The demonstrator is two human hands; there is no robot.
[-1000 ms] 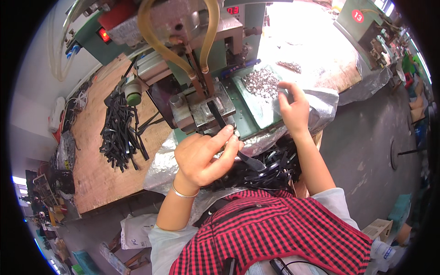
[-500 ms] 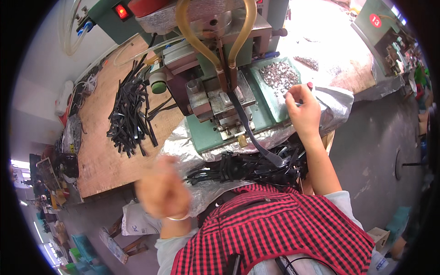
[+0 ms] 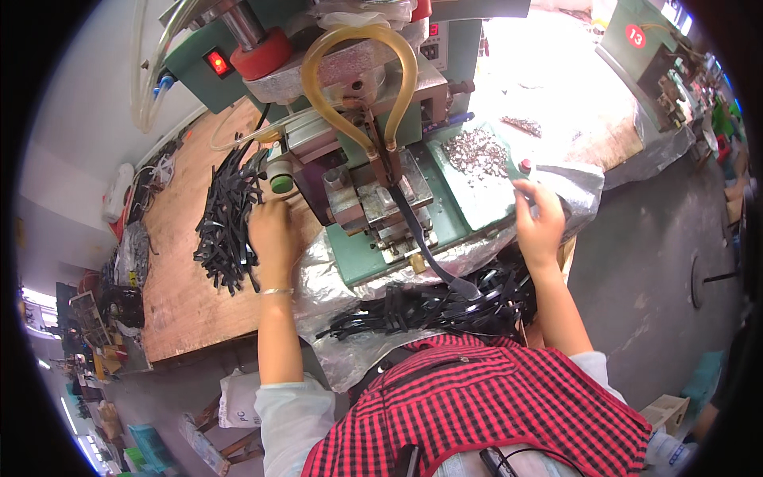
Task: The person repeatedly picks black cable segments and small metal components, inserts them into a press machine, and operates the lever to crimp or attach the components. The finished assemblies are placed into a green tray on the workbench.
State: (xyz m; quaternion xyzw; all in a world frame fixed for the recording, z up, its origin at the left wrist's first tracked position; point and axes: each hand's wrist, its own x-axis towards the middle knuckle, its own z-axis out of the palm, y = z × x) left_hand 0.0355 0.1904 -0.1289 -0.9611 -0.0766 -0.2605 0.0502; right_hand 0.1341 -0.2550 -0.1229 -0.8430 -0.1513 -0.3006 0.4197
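Observation:
My left hand (image 3: pixel 273 232) is at the right edge of a pile of black strips (image 3: pixel 226 230) on the wooden table. Its fingers curl down against the pile, and their tips are hidden. Beside the tray of small shiny metal pieces (image 3: pixel 477 155), my right hand (image 3: pixel 542 226) is closed, thumb and forefinger brought together; whatever is between them is too small to make out. Between the hands stands a green bench press (image 3: pixel 373 191). One black strap (image 3: pixel 421 238) runs from under its tooling toward me, its rounded end hanging free over the front edge.
A heap of black straps (image 3: pixel 429 306) lies on plastic sheeting in front of the press. Crumpled foil (image 3: pixel 314 266) covers the table edge. A red button (image 3: pixel 525 165) is near my right fingers, a green knob (image 3: pixel 281 183) left of the press. Yellow tubes (image 3: pixel 405 67) loop above the tooling.
My left hand has swung forward from near the table's front edge to the strip pile. My right hand has shifted slightly back from the tray, staying closed. The view has tilted a little.

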